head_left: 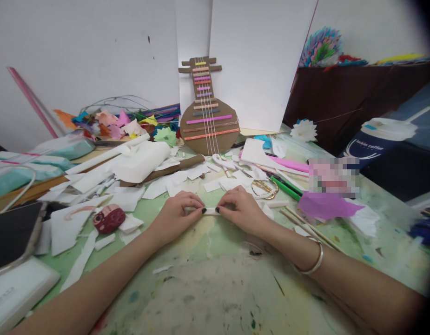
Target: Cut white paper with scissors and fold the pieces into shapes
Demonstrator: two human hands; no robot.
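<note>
Though slender, one white strip (pixel 211 211) in two fingertip grips: left hand (pixel 179 210), right hand (pixel 244 210)

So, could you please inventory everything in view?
Table: one, stained green, underneath
Paper strip: one, white, centre
Paper scraps: many, white, across table
Cardboard lute: one, brown, back centre
Coloured papers: several, mixed, back left
Flowers: at least two, mixed, back
Cup: one, dark blue, right
Thin sheet: one, purple, right
Sticks: two, tan, right
Rounded object: one, dark red, left
Device: one, dark, left edge
Packs: several, turquoise, left
Other clutter: uncounted, mixed, throughout
Left hand: one, dark-nailed, strip's left end
Right hand: one, dark-nailed, strip's right end
</note>
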